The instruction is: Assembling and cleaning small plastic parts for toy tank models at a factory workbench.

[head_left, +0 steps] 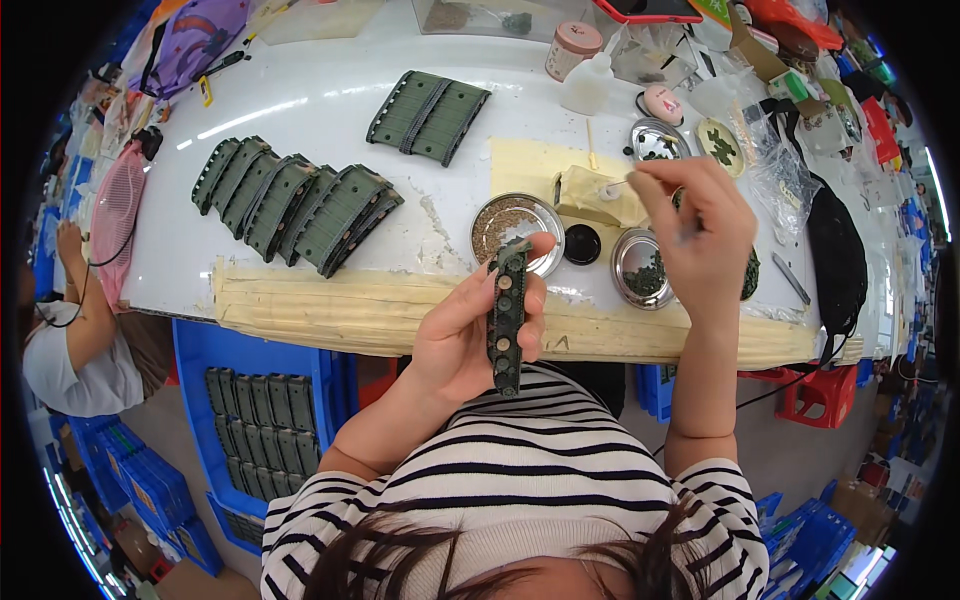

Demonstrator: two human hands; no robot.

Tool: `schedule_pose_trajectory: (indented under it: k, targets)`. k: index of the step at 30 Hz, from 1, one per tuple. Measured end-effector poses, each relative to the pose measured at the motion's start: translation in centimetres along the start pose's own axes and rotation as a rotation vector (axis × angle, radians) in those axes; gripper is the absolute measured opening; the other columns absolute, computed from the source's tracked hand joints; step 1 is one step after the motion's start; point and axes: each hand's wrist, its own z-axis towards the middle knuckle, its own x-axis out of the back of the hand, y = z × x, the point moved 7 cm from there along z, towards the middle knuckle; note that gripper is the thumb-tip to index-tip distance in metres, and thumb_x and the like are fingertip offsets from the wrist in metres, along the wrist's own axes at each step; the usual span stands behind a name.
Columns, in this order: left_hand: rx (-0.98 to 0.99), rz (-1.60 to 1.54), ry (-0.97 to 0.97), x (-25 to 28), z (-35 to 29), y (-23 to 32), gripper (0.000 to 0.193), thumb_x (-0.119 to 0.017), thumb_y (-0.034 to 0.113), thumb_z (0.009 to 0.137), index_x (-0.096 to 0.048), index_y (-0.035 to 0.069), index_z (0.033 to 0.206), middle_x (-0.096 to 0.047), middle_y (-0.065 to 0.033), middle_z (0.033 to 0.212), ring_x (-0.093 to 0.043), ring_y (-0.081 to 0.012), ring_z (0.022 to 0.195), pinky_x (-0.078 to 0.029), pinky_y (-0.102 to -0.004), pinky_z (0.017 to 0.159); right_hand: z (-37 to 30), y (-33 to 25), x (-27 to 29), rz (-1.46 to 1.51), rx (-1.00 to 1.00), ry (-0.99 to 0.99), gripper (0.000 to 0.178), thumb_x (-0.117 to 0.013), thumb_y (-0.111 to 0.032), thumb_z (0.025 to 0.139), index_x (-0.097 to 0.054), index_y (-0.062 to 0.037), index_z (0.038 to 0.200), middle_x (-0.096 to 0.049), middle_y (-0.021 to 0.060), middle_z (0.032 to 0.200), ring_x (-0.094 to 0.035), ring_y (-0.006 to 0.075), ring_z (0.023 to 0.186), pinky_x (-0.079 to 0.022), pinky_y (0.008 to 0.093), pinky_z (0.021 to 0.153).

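Upright in my left hand (455,325) is a dark green model part (507,320), long and narrow, with a row of round wheel-like discs along its face. The fingers wrap round it, and its upper end reaches in front of a round metal tin (492,222) of brown bits. My right hand (700,225) is closed in a pinch above a block wrapped in yellowish tape (590,196). A thin stick (622,184) seems to run from those fingertips to the small white opening in the block; the hand is slightly blurred.
Stacked green ribbed model parts (290,205) lie left, with another group (428,117) farther back. Beside the block are a black cup (581,243) and a tin of green bits (625,290). Tweezers (792,278) lie right. A blue crate (195,375) stands below; another person's arm (85,310) is far left.
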Motion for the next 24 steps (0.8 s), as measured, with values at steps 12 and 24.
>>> schedule_pose_trajectory:
  k: [12,24]
  targets:
    - [0.029,0.288,0.124,-0.2,0.0,-0.4,0.055,-0.039,0.025,0.1,-0.023,0.002,0.147,-0.052,-0.0058,0.093,-0.055,-0.015,0.069,-0.045,-0.0283,0.059,-2.7,-2.8,-2.4,0.858,-0.17,-0.099,0.011,-0.056,-0.006,0.095,-0.052,0.0034,0.098,-0.063,0.007,0.086,-0.065,0.01,0.082,-0.05,0.0206,0.069]
    - [0.022,0.261,0.074,-0.4,0.1,-0.6,0.056,-0.04,0.026,0.1,-0.023,0.0,0.147,-0.053,-0.007,0.094,-0.056,-0.0168,0.07,-0.046,-0.0289,0.06,-2.7,-3.1,-2.6,0.751,-0.093,-0.146,0.009,-0.057,-0.002,0.094,-0.054,0.0045,0.097,-0.063,0.0067,0.084,-0.065,0.0099,0.079,-0.05,0.0192,0.067]
